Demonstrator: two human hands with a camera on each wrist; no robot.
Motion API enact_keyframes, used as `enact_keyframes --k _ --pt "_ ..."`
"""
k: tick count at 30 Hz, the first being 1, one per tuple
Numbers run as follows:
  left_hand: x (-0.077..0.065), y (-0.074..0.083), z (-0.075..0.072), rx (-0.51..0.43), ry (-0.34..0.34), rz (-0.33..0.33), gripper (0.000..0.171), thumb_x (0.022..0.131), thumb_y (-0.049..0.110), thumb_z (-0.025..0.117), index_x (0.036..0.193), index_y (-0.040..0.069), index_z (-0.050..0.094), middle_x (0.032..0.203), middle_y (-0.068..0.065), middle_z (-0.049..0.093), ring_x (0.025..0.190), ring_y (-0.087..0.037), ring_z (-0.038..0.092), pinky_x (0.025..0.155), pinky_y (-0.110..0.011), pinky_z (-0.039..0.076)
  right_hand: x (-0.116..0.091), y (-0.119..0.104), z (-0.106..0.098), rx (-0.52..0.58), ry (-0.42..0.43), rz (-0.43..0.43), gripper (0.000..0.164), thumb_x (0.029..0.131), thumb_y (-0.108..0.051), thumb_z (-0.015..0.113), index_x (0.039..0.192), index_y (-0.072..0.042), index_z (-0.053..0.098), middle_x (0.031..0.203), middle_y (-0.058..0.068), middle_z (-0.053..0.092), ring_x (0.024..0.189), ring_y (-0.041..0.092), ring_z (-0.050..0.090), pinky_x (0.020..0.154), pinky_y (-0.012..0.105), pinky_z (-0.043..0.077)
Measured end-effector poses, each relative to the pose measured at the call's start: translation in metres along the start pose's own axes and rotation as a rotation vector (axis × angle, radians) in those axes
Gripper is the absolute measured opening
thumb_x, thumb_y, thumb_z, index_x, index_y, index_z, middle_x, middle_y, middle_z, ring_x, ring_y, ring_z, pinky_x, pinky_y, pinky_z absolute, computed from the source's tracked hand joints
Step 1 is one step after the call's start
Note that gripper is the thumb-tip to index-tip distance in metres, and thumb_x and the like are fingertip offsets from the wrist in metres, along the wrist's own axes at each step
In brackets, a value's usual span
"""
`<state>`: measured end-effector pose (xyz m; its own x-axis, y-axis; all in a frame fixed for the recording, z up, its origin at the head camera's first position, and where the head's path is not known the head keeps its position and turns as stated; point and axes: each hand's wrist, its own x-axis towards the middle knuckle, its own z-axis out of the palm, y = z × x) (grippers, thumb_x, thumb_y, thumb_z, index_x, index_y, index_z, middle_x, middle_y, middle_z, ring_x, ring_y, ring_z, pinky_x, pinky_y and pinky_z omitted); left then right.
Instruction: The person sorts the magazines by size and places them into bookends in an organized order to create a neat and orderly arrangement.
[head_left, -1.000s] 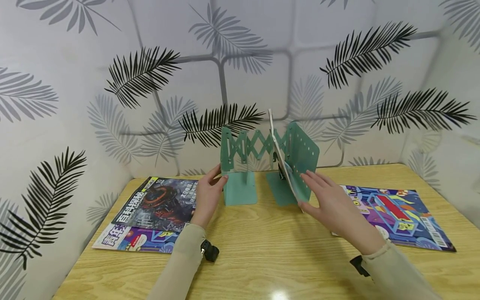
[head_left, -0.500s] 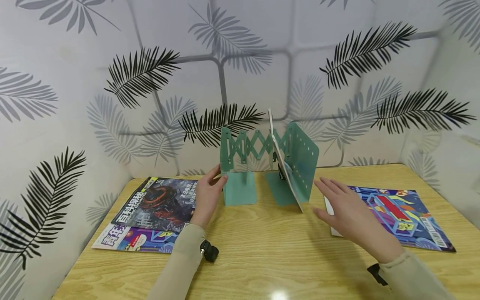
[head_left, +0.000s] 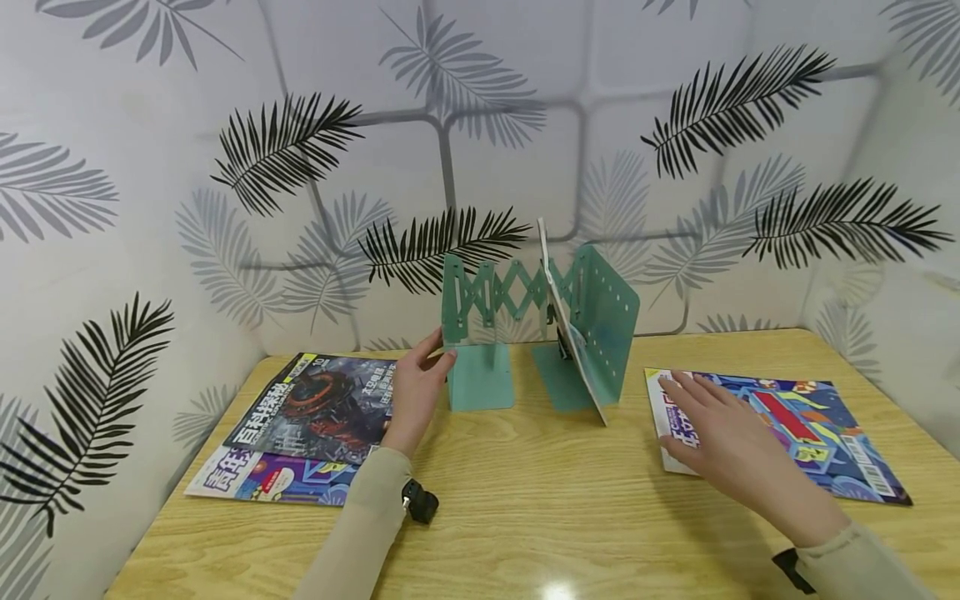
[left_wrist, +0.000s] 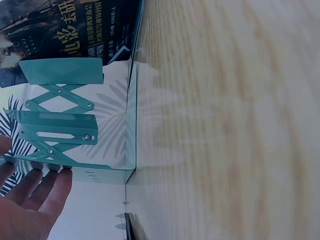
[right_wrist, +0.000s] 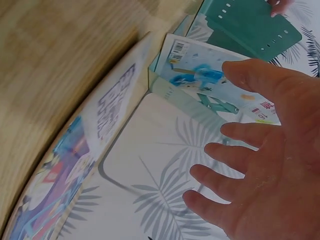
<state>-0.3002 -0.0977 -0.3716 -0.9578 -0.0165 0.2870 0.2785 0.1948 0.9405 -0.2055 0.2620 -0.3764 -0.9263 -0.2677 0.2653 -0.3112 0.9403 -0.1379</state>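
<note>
A teal expandable bookend [head_left: 611,312] stands against the wall, its two end plates joined by a scissor lattice. At its left plate is my left hand [head_left: 415,387]; in the left wrist view the fingers [left_wrist: 56,192] lie along the outer face while the thumb shows on the other side, pinching the edge. One magazine [head_left: 567,333] leans inside near the right plate, tilted; its light-blue cover [right_wrist: 200,70] faces that plate. My right hand [head_left: 738,450], fingers extended and spread, hovers over or near a colourful magazine [head_left: 851,442] on the right; contact cannot be made out.
Left of the bookend, a dark magazine [head_left: 322,408] overlaps a colourful one [head_left: 292,483] on the wooden table [head_left: 555,508]. The leaf-patterned wall [head_left: 510,167] rises directly behind the bookend.
My right hand has come away from the leaning magazine and the right plate, moving right to the colourful magazine. The left hand and bookend stay put.
</note>
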Motion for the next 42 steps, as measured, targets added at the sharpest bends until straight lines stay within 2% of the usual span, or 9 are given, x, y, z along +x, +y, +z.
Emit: enact_keyframes --k 13,20,23,29,37,42 --pt "0.003 -0.001 -0.001 -0.002 -0.004 0.003 0.047 0.1 0.012 0.059 0.145 0.007 0.049 0.139 -0.014 0.055 0.119 -0.031 0.058 0.093 -0.046 0.051 -0.015 0.015 0.004 -0.057 -0.057 0.04 0.078 0.084 -0.035 0.077 0.145 0.001 0.046 0.147 0.027 0.04 0.131 0.051 0.037 0.103 0.067 0.03" --pt "0.021 -0.036 0.002 -0.018 0.004 0.007 0.048 0.099 0.02 0.062 0.145 0.014 0.05 0.139 -0.01 0.056 0.119 -0.028 0.058 0.093 -0.046 0.051 -0.024 0.027 0.009 -0.065 -0.056 0.055 0.078 0.083 -0.036 0.078 0.145 0.0 0.047 0.146 0.028 0.041 0.13 0.051 0.037 0.102 0.067 0.031" --pt "0.022 -0.041 0.003 -0.023 0.006 0.016 0.048 0.098 0.024 0.063 0.144 0.018 0.052 0.137 -0.007 0.057 0.118 -0.026 0.059 0.093 -0.046 0.051 -0.027 0.032 0.011 -0.069 -0.06 0.062 0.079 0.082 -0.036 0.079 0.144 0.0 0.047 0.146 0.028 0.04 0.13 0.052 0.036 0.102 0.067 0.03" --pt "0.019 -0.042 0.002 -0.025 0.012 0.023 0.047 0.098 0.025 0.063 0.143 0.021 0.054 0.134 -0.003 0.059 0.116 -0.022 0.06 0.091 -0.044 0.052 -0.031 0.038 0.015 -0.079 -0.072 0.076 0.077 0.083 -0.035 0.078 0.144 0.0 0.048 0.146 0.028 0.041 0.13 0.052 0.036 0.102 0.069 0.03" --pt "0.019 -0.042 0.003 -0.006 0.016 0.023 0.046 0.098 0.026 0.062 0.144 0.023 0.053 0.132 0.002 0.059 0.114 -0.017 0.06 0.09 -0.04 0.053 -0.036 0.048 0.021 -0.103 -0.036 0.026 0.066 0.083 -0.027 0.077 0.138 0.001 0.054 0.141 0.027 0.047 0.128 0.051 0.04 0.1 0.067 0.034" --pt "0.019 -0.042 0.002 -0.002 0.015 0.024 0.047 0.098 0.027 0.062 0.144 0.023 0.053 0.133 0.002 0.059 0.114 -0.017 0.06 0.089 -0.039 0.053 -0.038 0.051 0.024 -0.096 -0.05 0.028 0.065 0.081 -0.026 0.078 0.137 0.0 0.056 0.141 0.027 0.048 0.127 0.052 0.041 0.099 0.067 0.035"
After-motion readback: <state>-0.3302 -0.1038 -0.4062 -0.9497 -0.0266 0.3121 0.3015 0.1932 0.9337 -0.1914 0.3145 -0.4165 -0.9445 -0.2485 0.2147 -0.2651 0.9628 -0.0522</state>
